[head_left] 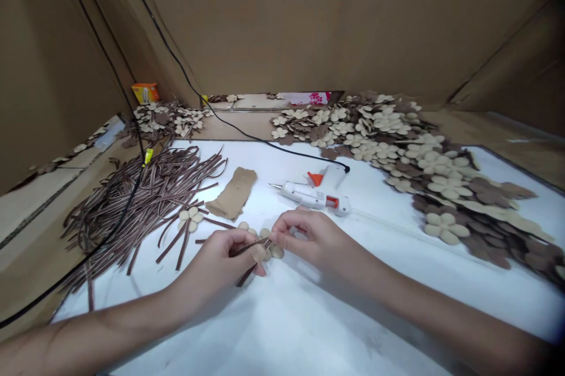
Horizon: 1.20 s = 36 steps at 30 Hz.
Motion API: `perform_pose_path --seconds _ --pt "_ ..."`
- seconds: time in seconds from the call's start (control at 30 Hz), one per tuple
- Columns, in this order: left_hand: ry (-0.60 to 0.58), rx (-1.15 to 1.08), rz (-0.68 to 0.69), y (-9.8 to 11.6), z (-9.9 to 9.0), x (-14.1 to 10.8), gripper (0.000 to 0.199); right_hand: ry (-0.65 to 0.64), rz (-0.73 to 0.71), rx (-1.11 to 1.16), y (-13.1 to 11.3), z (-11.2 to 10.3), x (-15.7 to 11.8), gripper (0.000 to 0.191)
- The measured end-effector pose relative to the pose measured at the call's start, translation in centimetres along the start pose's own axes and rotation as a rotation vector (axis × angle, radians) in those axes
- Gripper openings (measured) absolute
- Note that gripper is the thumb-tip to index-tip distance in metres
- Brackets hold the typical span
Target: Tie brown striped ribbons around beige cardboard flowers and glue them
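Observation:
Between my hands, low over the white work surface, is a beige flower cutout (276, 251) with dark brown ribbon strips (248, 247) across it. My left hand (233, 258) is closed, thumb on top, pinching the flower and the strips. At the flower's centre, the fingertips of my right hand (302, 235) pinch the strip ends. A white glue gun (315, 196) with an orange trigger lies just beyond my right hand. Left of my hands rests another beige flower (190, 219) with brown strips attached. A second flower partly shows behind my left fingers.
A large heap of brown ribbon strips (145, 199) spreads at the left. Beige and brown flower cutouts (397, 140) pile along the right. A torn cardboard piece (233, 192) lies mid-table. Black cables (185, 76) hang across. An orange box (145, 92) stands back left, near cardboard walls (273, 23).

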<state>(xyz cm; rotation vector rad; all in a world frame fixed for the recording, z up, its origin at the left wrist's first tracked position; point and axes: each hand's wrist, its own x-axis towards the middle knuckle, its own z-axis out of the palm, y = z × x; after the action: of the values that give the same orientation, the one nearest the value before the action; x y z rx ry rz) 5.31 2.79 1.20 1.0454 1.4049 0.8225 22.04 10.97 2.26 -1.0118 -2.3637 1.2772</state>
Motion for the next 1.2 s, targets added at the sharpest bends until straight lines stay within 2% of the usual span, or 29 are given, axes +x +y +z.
perform_pose_path --seconds 0.17,0.47,0.6,0.73,1.03,1.2 --pt "0.033 0.077 0.021 0.0 0.2 -0.3 0.031 0.045 0.024 -0.018 0.1 0.4 -0.2 0.018" --pt "-0.002 -0.018 -0.009 0.6 0.4 -0.3 0.030 0.066 -0.031 -0.001 0.2 0.5 -0.1 0.018" --pt "0.035 0.053 -0.007 0.5 0.5 -0.1 0.026 0.085 -0.040 -0.012 0.3 0.6 0.1 0.018" --pt "0.083 0.187 0.086 0.6 0.3 0.2 0.027 0.089 -0.048 -0.068 0.1 0.7 0.1 0.016" --pt "0.021 0.354 0.076 0.8 -0.1 1.0 0.027 0.061 -0.251 -0.247 0.9 0.8 0.4 0.020" --pt "0.013 0.374 0.072 0.7 -0.1 1.0 0.023 0.041 -0.235 -0.252 0.9 0.8 0.5 0.021"
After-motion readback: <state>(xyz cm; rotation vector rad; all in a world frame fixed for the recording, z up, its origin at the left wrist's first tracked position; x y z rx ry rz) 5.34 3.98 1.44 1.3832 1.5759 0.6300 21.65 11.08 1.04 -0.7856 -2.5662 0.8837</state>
